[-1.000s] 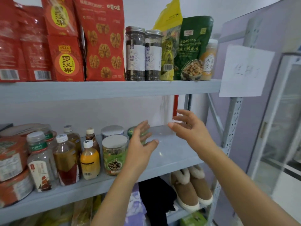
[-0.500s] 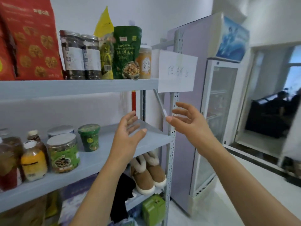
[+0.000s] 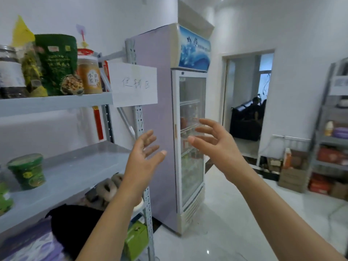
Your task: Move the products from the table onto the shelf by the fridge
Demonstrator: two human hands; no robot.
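Both my hands are raised in front of me and hold nothing. My left hand (image 3: 144, 159) hovers with spread fingers past the right end of the grey shelf (image 3: 75, 172). My right hand (image 3: 214, 146) is in front of the fridge (image 3: 160, 129) door, fingers loosely spread. A green cup (image 3: 27, 171) stands on the middle shelf at the left. The upper shelf carries a green pouch (image 3: 56, 65), an amber jar (image 3: 89, 74), a yellow bag and a dark jar. The table is out of view.
A paper sign (image 3: 134, 84) hangs on the shelf post. Fluffy slippers (image 3: 107, 189), a black cloth and a green box (image 3: 135, 240) sit on lower levels. A doorway (image 3: 246, 102) opens at the back. Another rack (image 3: 333, 132) with goods and cardboard boxes stands at the right.
The view has swung right, from the shelf toward the fridge and doorway. Both empty hands have come away from the middle shelf, and the bottles and jars have left the view.
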